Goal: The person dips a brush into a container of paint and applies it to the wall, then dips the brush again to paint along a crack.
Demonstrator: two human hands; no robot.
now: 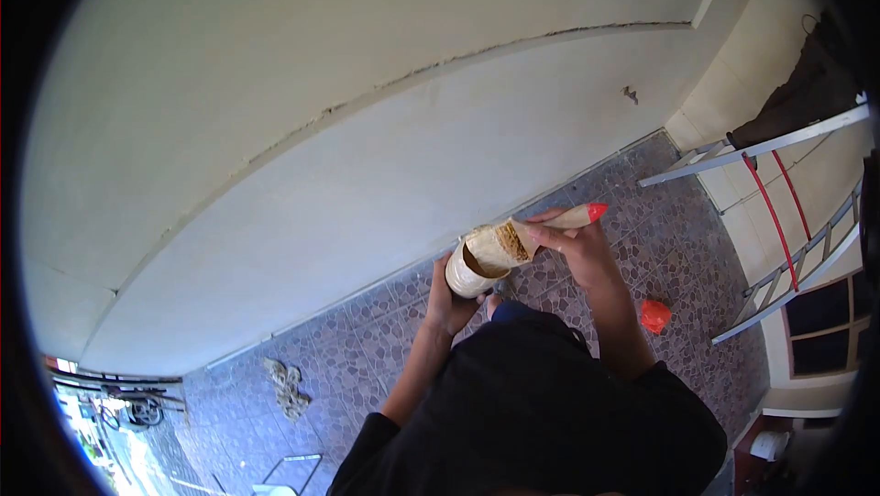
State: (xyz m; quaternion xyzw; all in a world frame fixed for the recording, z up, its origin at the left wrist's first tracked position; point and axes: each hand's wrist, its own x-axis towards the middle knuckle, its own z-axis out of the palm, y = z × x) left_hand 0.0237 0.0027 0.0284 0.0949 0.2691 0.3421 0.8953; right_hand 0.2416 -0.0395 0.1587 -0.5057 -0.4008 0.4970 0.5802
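My left hand (pixel 446 299) is wrapped round a cream-coloured, paint-smeared can (pixel 466 278), held tilted with its opening showing. A wide paintbrush (pixel 515 241) is gripped in my right hand (pixel 561 237), near the base of its handle. Its pale handle ends in a red tip, pointing to the right. The brush head, with brownish bristles, is at the can's rim. How much paint the can holds is hard to tell.
A pale wall (pixel 394 157) with a ledge rises ahead. On the patterned tile floor (pixel 357 336) lie a crumpled rag (pixel 288 388) and a red object (pixel 655 316). A metal ladder (pixel 761 152) with red straps stands at the right.
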